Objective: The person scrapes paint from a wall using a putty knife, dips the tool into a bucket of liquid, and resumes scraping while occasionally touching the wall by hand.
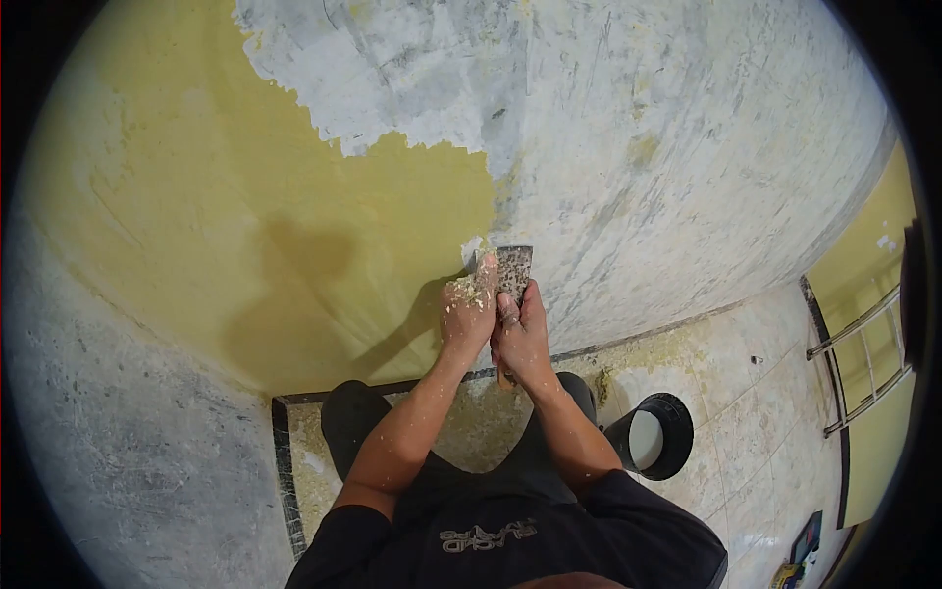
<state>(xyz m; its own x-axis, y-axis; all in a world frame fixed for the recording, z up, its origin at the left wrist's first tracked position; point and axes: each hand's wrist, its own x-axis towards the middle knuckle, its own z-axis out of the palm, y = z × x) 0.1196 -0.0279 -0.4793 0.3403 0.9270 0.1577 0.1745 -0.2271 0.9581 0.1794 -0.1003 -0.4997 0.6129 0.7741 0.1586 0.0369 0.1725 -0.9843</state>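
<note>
Roughly half done, the wall stood bare grey from twelve to three o'clock, yellow paint remaining at nine, while both hands, left and right, clenched the scraper at the paint's edge.

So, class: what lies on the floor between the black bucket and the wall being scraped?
In the head view, only pale floor tiles strewn with yellowish paint scrapings separate the black bucket from the wall.
</note>
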